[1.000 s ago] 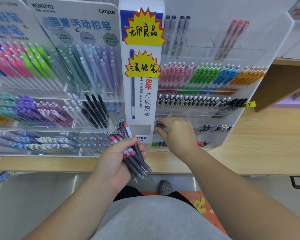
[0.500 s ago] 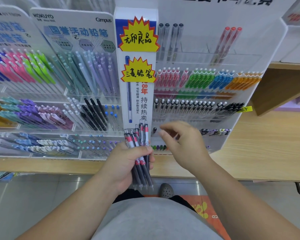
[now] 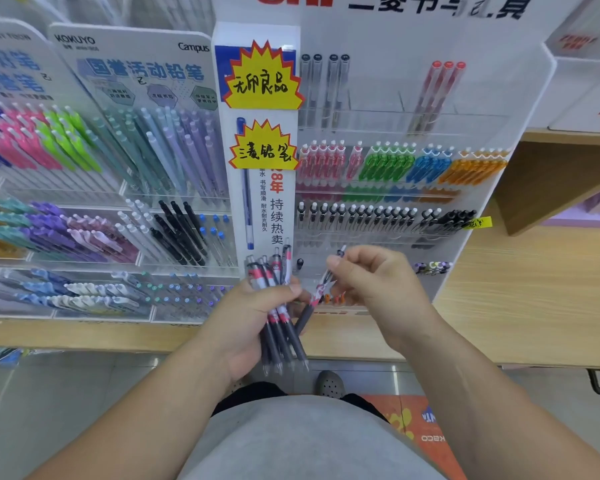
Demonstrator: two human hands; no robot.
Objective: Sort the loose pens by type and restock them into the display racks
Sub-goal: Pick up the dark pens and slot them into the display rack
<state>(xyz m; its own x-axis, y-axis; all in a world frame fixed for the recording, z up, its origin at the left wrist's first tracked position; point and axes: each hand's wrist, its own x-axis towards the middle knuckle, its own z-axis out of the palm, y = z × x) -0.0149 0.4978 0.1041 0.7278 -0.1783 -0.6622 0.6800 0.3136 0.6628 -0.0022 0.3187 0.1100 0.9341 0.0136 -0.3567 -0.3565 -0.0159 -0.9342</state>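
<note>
View from a head-worn camera, looking down at two bare forearms in front of a shop's pen displays. The left hand [image 3: 253, 327] has its fingers and thumb wrapped round a bundle of pens [image 3: 280, 318], dark barrels with red and white bands, clicker ends up and tips pointing at the floor. The right hand [image 3: 378, 285] pinches a single pen [image 3: 322, 285] of the same kind near its top end, between thumb and curled fingers. This pen slants down to the left, and its dark lower end lies just beside the bundle; blur hides whether the two touch. Both hands hover in front of the bottom tier of the white display rack [image 3: 499, 81], which stands on a wooden shelf [image 3: 534, 289]. One lone black pen top [image 3: 299, 263] shows in that tier

Judged from here, the main risks are these: if the slanted pen snags the bundle as it lifts away, it may drag neighbours loose, and any pen that slips from the bundle would drop tip-first to the floor. The high pinch lets the pen's lower end swing, so it may miss its slot. The row of similar dark pens above invites a wrong compartment
</note>
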